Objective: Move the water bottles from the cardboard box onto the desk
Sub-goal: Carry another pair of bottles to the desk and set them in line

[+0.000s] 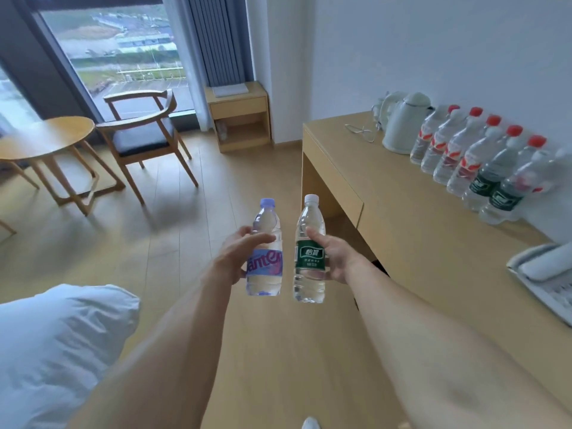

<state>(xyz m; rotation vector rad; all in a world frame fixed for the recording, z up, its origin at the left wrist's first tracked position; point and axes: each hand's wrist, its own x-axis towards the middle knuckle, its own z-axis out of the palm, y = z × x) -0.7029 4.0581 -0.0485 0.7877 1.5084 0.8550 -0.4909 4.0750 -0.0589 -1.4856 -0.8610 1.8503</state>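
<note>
bedding (55,345) is passed at the near left, white and rumpled, and both forearms are stretched out over the wooden floor. a purple-labelled bottle (265,247) is gripped by the left hand (236,258), fingers curled round its label band, thumb laid across the front. a green-labelled bottle (310,252) is held by the right hand (335,258), thumb raised along its shoulder, fingers wrapped behind. both bottles are carried upright, caps on, close side by side but apart, and both are seen to be full of clear water, or nearly so.

the cardboard box is not in view. the desk (418,230) lies off to the right, so the carry looks well under way with the set-down not yet made. for a clean placement the bottles are best kept vertical, swung right over the desk edge, and lowered flat onto bare wood in front of the row (483,162) already lined along the wall, without the standing ones being knocked. release is best left until each base is seated.

that row is made up of red-capped bottles, all apparently filled and sealed. a white kettle (402,122) is stood beyond them, lid closed, contents hidden. a telephone (544,280) sits at the desk's near right.
</note>
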